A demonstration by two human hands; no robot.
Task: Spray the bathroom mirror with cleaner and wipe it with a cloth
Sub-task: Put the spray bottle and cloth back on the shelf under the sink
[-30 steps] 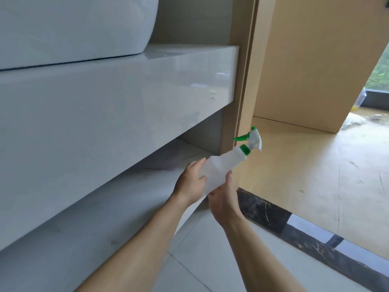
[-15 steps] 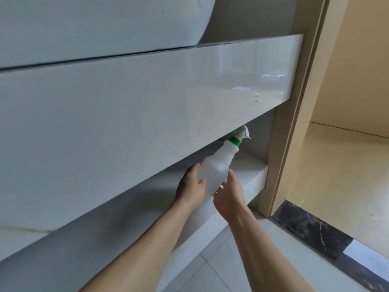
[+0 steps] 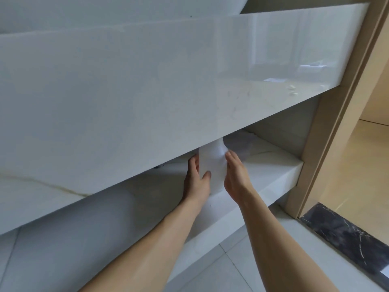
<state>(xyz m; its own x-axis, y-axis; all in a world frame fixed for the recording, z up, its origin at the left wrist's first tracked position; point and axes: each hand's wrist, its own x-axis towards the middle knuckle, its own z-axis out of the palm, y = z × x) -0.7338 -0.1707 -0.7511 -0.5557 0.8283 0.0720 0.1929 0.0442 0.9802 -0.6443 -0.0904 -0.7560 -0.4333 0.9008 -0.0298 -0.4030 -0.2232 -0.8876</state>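
Moved since half a second before: spray bottle (image 3: 213,165) carried further under the counter (image 3: 147,91), green trigger head now hidden behind the counter's front edge; camera shifted nearer and rightward.

Head view, itemised:
- Spray bottle: translucent white, roughly upright, neck tucked under the counter, base just above or on the lower shelf (image 3: 263,175); contact with shelf could not be told.
- Left hand (image 3: 196,178): wrapped round the bottle's left side, thumb pressed across the front, fingers curled behind. Firmly gripping.
- Right hand (image 3: 235,173): laid against the bottle's right side, fingers curved along it, clasping from that flank.
- Counter: glossy pale stone slab with faint veining, basin (image 3: 105,9) sat on top at upper left.
- Lower shelf: same pale stone, open recess beneath the counter.
- Door frame (image 3: 341,123): tan wood, right of the shelf.
- Floor (image 3: 231,270): light tiles, dark marble threshold strip (image 3: 345,239) at lower right.
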